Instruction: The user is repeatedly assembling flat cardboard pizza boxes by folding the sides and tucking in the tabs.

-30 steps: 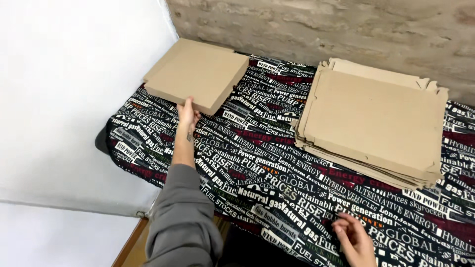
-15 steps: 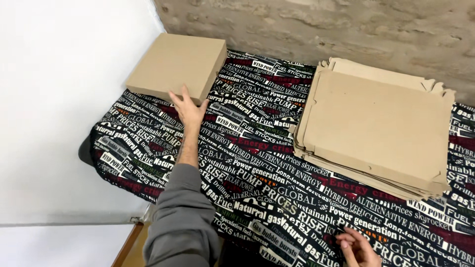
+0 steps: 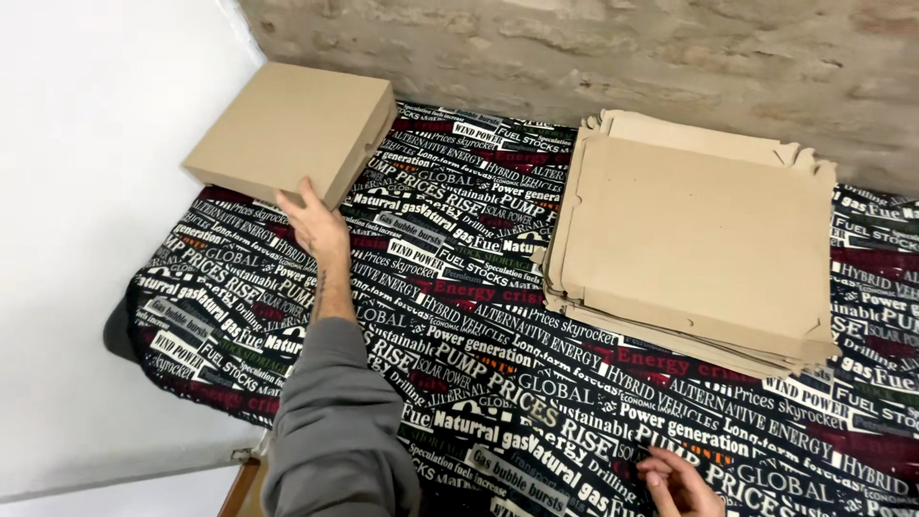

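A closed brown cardboard box (image 3: 292, 129) sits at the far left corner of the table, against the white wall. My left hand (image 3: 311, 220) reaches out in a grey sleeve and its fingers press against the box's near edge. At the right lies a stack of flat, unfolded cardboard box blanks (image 3: 694, 235). My right hand (image 3: 680, 483) rests low at the table's front edge with fingers loosely curled, holding nothing.
The table is covered by a black cloth (image 3: 498, 383) printed with white and red lettering. A white wall (image 3: 86, 191) runs along the left and a rough stone wall (image 3: 613, 48) along the back.
My left hand has pushed the closed box farther away toward the back left corner. My right hand stays at the front edge.
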